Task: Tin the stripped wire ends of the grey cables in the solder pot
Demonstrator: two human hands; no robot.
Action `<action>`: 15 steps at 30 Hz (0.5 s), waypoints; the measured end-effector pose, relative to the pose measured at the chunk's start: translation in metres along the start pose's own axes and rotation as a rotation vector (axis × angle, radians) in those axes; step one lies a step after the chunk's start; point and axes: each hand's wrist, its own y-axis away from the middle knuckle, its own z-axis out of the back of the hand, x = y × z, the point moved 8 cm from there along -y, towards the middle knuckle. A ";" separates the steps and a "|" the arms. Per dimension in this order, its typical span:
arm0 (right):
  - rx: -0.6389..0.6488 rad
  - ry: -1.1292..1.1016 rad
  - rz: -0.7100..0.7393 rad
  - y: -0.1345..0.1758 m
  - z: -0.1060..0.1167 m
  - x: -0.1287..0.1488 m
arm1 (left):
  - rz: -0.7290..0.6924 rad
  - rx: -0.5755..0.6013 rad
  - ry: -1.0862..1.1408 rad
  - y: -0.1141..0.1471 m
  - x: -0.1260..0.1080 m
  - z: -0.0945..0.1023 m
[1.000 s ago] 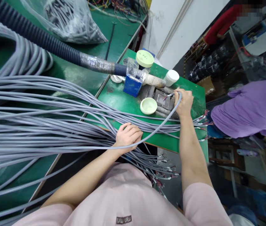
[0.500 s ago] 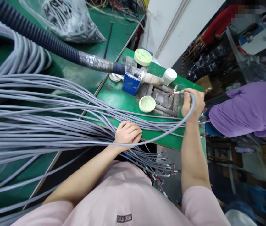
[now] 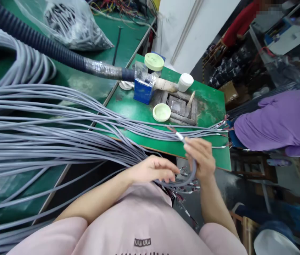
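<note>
Right hand (image 3: 200, 157): grips grey, round plastic cable (image 3: 193, 171)
Left hand (image 3: 154, 169): half-open, apparently empty
Grip: best behind thin reddish wires (image 3: 171, 129)

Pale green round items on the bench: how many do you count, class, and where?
2: a shallow dish in front of the blue box, to its right, and a round lid behind the box. Others may be hidden.

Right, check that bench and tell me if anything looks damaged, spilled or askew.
The green tabletop beside the grimy frame is darkly stained, unlike its cleaner stretch by the blue box. The corrugated hose is wrapped in crinkled, shiny film or tape near its end, perhaps a repair. Nothing else stands out.
</note>
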 end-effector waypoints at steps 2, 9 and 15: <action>0.064 -0.036 0.029 0.021 -0.011 0.022 | -0.082 -0.193 0.004 0.000 -0.014 0.023; 0.075 -0.098 0.010 0.049 -0.020 0.049 | -0.172 -0.415 0.001 0.001 -0.010 0.033; 0.102 -0.147 -0.350 0.053 -0.034 0.031 | -0.219 -0.438 -0.037 0.004 -0.014 0.029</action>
